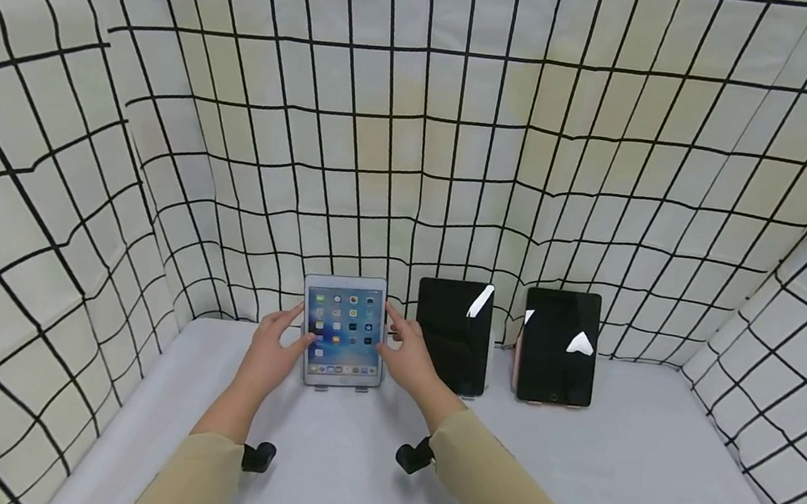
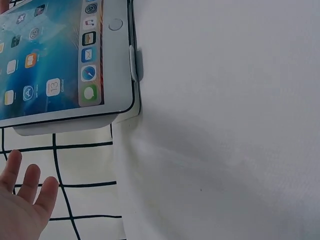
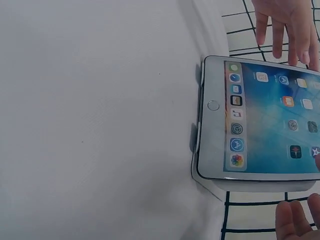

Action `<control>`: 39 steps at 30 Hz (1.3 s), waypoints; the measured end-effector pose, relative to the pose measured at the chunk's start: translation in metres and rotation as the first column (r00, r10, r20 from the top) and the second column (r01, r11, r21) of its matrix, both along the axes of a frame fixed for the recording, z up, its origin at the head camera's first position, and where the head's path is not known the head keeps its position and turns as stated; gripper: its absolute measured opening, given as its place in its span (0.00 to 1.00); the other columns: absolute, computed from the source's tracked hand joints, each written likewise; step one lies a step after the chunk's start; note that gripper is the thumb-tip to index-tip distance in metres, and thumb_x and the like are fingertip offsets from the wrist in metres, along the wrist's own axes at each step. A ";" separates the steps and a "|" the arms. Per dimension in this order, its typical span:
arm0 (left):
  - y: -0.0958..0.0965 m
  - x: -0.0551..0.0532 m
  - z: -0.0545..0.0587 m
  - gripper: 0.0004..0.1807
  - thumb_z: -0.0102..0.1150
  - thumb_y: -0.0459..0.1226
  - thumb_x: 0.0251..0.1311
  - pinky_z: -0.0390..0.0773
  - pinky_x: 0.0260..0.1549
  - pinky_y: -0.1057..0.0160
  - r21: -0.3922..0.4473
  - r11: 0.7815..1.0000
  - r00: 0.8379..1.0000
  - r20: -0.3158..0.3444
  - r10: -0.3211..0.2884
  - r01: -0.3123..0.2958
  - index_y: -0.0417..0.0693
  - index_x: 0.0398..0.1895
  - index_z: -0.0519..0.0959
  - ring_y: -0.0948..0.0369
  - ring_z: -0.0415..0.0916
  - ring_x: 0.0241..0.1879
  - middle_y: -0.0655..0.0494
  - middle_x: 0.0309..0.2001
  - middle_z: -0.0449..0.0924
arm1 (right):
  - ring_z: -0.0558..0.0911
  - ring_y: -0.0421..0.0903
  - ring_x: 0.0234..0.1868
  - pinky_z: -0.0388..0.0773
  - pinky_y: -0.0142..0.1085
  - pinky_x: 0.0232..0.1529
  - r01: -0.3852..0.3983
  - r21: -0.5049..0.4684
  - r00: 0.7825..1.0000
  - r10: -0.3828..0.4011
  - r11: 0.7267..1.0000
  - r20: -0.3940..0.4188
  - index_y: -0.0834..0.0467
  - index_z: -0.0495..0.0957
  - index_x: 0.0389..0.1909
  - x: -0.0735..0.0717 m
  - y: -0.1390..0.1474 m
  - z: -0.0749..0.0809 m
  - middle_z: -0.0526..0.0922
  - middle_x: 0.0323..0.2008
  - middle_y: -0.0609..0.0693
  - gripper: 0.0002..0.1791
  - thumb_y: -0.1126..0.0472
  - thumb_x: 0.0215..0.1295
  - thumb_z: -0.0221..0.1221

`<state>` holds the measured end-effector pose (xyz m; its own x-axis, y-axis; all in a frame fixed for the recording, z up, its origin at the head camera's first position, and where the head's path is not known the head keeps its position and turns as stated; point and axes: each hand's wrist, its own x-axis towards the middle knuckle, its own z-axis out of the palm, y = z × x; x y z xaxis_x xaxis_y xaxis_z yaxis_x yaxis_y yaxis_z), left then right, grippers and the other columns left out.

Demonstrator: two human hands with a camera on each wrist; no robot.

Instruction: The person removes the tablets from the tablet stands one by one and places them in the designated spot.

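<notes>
Black-gridded white walls [image 1: 442, 84] rise behind and on both sides of a white table [image 1: 346, 472].

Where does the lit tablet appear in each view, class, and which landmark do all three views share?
Head: the lit tablet is just left of centre, below mid-height.
Left wrist: top left, cut off by the frame.
Right wrist: right side, around mid-height, running off the right edge.
Shared landmark: the gridded cloth.

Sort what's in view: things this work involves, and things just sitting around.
In use:
white iPad, screen lit, being handled
stand supporting it

Apparently just there:
middle black tablet, screen dark
far-right black tablet, screen dark
grid-patterned backdrop
</notes>
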<state>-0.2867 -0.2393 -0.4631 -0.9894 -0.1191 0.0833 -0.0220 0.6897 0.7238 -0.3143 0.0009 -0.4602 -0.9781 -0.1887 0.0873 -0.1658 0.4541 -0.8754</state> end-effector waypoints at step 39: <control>0.012 0.006 -0.019 0.36 0.51 0.35 0.73 0.78 0.46 0.53 0.117 0.986 0.986 -0.101 0.134 -0.122 0.76 0.76 0.54 0.53 0.75 0.55 0.51 0.60 0.77 | 0.79 0.42 0.46 0.79 0.37 0.48 0.029 0.070 0.979 -0.015 0.997 -0.202 0.30 0.51 0.77 0.001 -0.002 -0.028 0.79 0.49 0.47 0.42 0.65 0.71 0.57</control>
<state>-0.2803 -0.2272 -0.4819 -0.9513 -0.2582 0.1683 -0.0222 0.6021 0.7981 -0.3129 -0.0009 -0.4884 -0.9460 -0.1801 0.2694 -0.3241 0.5201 -0.7903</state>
